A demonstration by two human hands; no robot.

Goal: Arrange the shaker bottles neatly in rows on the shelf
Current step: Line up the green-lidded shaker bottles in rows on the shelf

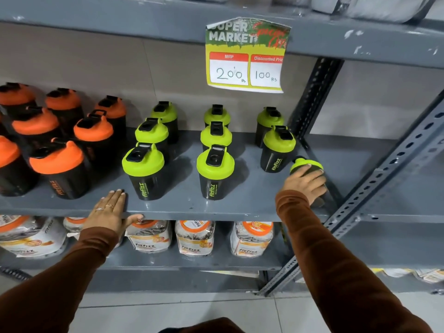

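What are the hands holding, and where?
The right hand grips a tilted green-lidded shaker bottle around its dark body. The left hand holds nothing, resting flat on the shelf edge.

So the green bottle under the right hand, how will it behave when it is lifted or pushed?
The bottle looks like rigid plastic, so it should not flex. It leans under the right hand, and being narrower at the base like its neighbours, it may tip easily. It is probably empty and light, though that cannot be seen. On its side it would likely roll.
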